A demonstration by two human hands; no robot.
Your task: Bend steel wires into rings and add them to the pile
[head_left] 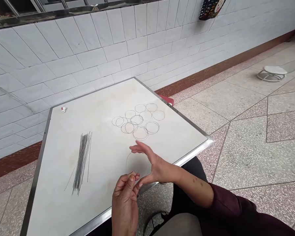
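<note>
My left hand [126, 201] pinches a thin wire ring [126, 161] between thumb and fingertips, above the near edge of the table. Beside it, my right hand [155, 165] is open and curved like a C around the ring's right side. Its thumb reaches close to my left fingers; whether it touches the wire I cannot tell. Farther back lie several wire rings [140, 127], some overlapping, on the white tabletop [100, 114]. To the left is a bundle of straight wires [80, 164], with a couple of strands splayed out.
A small red and white object [64, 109] sits near the table's back left corner. The table has a metal edge [194, 150]. Behind it rises a white tiled wall [88, 59]. A round white stool [272, 72] stands on the floor at right. Something red [167, 99] shows beyond the table.
</note>
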